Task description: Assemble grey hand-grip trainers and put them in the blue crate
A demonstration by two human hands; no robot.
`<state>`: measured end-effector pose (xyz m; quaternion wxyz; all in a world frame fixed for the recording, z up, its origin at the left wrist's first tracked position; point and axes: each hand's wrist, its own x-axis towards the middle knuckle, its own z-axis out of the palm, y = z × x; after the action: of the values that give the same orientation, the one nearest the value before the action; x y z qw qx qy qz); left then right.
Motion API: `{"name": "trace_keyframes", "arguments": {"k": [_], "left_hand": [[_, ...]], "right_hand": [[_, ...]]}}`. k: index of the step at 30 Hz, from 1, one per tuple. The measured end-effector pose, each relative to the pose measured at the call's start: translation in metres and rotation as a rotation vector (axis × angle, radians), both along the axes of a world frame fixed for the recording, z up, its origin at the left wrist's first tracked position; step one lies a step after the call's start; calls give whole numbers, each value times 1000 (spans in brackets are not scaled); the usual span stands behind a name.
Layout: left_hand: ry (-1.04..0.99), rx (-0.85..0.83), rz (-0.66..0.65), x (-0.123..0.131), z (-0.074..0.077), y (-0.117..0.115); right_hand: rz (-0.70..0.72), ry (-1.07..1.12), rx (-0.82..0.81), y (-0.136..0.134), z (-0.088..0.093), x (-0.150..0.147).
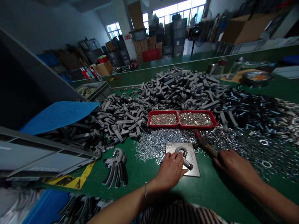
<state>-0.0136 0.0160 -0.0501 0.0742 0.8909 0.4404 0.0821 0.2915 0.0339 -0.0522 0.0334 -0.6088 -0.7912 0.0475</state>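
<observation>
My left hand (170,171) is closed on a grey hook-shaped metal part (183,153) that lies on a small steel plate (194,166) on the green table. To the right, my right hand (233,166) is wrapped round the wooden handle of a hammer (206,147), whose head rests beside the plate. A heap of small silver nuts (154,143) lies just behind the plate. A few assembled grey parts (115,168) lie in a row to the left of my left hand.
Two red trays (179,126) of small metal pieces stand behind the nuts. A big pile of grey hook parts (173,90) covers the table's middle; bolts and washers (261,124) spread right. A grey crate (35,155) with a blue sheet (58,115) lies tipped at left.
</observation>
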Motion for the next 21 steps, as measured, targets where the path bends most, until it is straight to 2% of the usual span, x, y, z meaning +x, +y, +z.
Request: {"name": "trace_keyframes", "arguments": {"k": [4,6,11,15,19,21], "left_hand": [[2,-1,72,1,6,-9],[-3,-2,71,1,7,-9],[-77,-25,92,1,5,-9],[-259,-65,245,-1,-3,-12],[-327,-84,335,0,-17,-15],[-332,-92,339,0,-20,-15]], "right_hand": [[39,352,-127,-3,11,-11],[53,437,-229,-6,21,-23],[27,326,-339,-17,40,-41],[92,417,-338,-19,51,-47],[118,325,-352,-19,53,-62],[124,374,-406,-17,51,-64]]}}
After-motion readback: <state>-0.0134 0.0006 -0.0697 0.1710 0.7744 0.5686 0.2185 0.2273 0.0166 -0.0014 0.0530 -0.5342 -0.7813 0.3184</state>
